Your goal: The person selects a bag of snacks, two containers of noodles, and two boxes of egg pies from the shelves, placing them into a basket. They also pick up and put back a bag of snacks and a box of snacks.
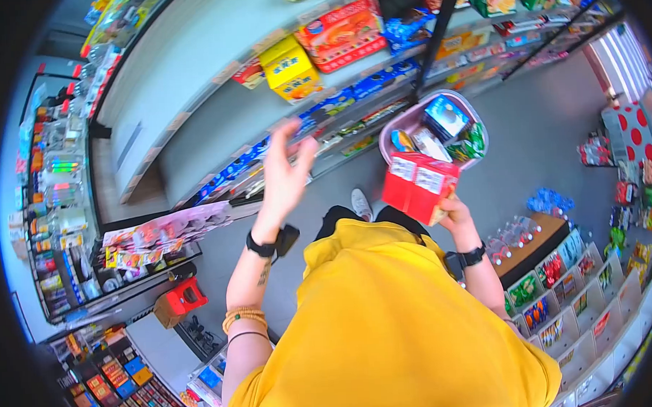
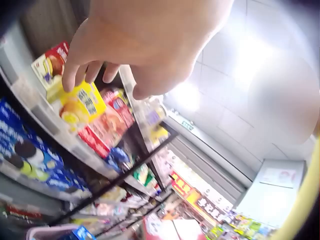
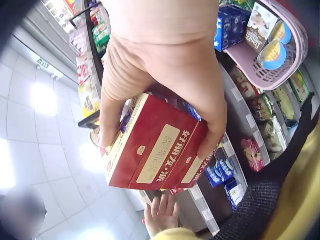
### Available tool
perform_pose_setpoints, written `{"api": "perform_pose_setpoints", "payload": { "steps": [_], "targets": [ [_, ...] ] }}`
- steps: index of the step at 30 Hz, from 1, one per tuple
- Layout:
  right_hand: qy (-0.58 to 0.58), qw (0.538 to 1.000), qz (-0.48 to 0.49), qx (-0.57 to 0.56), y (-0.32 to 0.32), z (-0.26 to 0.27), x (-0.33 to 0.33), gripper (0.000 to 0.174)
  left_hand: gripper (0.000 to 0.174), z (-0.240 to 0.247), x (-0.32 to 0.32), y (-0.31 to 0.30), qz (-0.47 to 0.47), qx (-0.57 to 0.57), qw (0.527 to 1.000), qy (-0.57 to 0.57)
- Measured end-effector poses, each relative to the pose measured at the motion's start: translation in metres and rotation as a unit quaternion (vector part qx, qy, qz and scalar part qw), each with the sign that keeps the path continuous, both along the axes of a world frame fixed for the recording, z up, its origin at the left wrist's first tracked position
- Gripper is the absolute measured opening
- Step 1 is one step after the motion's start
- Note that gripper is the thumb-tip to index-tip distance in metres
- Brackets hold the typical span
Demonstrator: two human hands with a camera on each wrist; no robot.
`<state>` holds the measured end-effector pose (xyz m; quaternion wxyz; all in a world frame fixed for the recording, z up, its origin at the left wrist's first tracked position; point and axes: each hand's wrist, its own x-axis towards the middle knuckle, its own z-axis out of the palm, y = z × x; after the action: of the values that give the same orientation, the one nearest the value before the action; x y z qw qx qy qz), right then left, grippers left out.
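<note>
My right hand (image 1: 457, 216) grips a red box (image 1: 416, 188) with white printed labels. In the right wrist view, the thumb and fingers clasp opposite sides of this red carton (image 3: 157, 150). My left hand (image 1: 285, 172) is raised beside the shelves, its fingers loosely bent around nothing. Ahead of it on a shelf stand a yellow box (image 1: 289, 68) and a larger red package (image 1: 342, 34). From the left wrist, the fingertips overlap the yellow box (image 2: 82, 107) in view. A pink basket (image 1: 383, 137) lies just beyond the red box, holding a dark blue box (image 1: 446, 117) and a green packet (image 1: 473, 143).
Curved white shelving (image 1: 147, 95) runs along the front left. Bottles (image 1: 517, 239) and a divided snack rack (image 1: 564, 331) stand at the right. Packets hang from a pink display (image 1: 167, 232) at the left. The grey floor (image 1: 527, 136) stretches past the basket.
</note>
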<state>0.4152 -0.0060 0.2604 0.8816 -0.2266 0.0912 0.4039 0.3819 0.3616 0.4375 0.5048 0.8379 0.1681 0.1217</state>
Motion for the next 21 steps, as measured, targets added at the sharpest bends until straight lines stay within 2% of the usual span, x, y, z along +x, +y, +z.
{"api": "perform_pose_setpoints", "payload": {
  "steps": [1, 2, 4, 5, 7, 10, 13, 15, 17, 19, 21],
  "targets": [
    [0.001, 1.0, -0.028, 0.009, -0.01, -0.007, -0.002, 0.085, 0.049, -0.012, 0.011, 0.031, 0.052, 0.079, 0.994, -0.047],
    [0.002, 0.999, -0.036, 0.027, -0.019, -0.013, -0.004, 0.085, 0.054, -0.023, 0.023, 0.062, 0.095, 0.096, 0.987, -0.08],
    [0.003, 0.997, -0.059, 0.057, -0.038, -0.023, -0.009, 0.085, 0.07, -0.023, 0.045, 0.102, 0.157, 0.081, 0.981, -0.075],
    [-0.001, 0.996, -0.062, 0.071, -0.048, -0.03, -0.011, 0.086, 0.077, -0.023, 0.055, 0.116, 0.175, 0.118, 0.976, -0.061],
    [-0.008, 0.993, -0.073, 0.096, -0.065, -0.039, -0.018, 0.088, 0.085, -0.029, 0.075, 0.145, 0.174, 0.154, 0.972, -0.036],
    [-0.034, 0.99, -0.105, 0.087, -0.078, -0.026, -0.026, 0.09, 0.085, -0.047, 0.101, 0.181, 0.112, 0.123, 0.984, -0.058],
    [-0.059, 0.986, -0.14, 0.071, -0.099, -0.036, -0.041, 0.088, 0.08, -0.068, 0.12, 0.215, 0.045, 0.051, 0.994, -0.087],
    [-0.074, 0.98, -0.175, 0.059, -0.126, -0.04, -0.053, 0.087, 0.068, -0.072, 0.129, 0.217, 0.051, -0.016, 0.997, -0.062],
    [-0.08, 0.973, -0.207, 0.066, -0.141, -0.038, -0.065, 0.085, 0.059, -0.085, 0.136, 0.226, 0.051, -0.043, 0.994, -0.089],
    [-0.084, 0.967, -0.226, 0.079, -0.143, -0.034, -0.069, 0.084, 0.057, -0.085, 0.139, 0.226, 0.088, -0.024, 0.994, -0.06],
    [-0.088, 0.964, -0.235, 0.092, -0.143, -0.03, -0.069, 0.082, 0.056, -0.082, 0.139, 0.226, 0.079, -0.012, 0.994, -0.076]
  ]
}}
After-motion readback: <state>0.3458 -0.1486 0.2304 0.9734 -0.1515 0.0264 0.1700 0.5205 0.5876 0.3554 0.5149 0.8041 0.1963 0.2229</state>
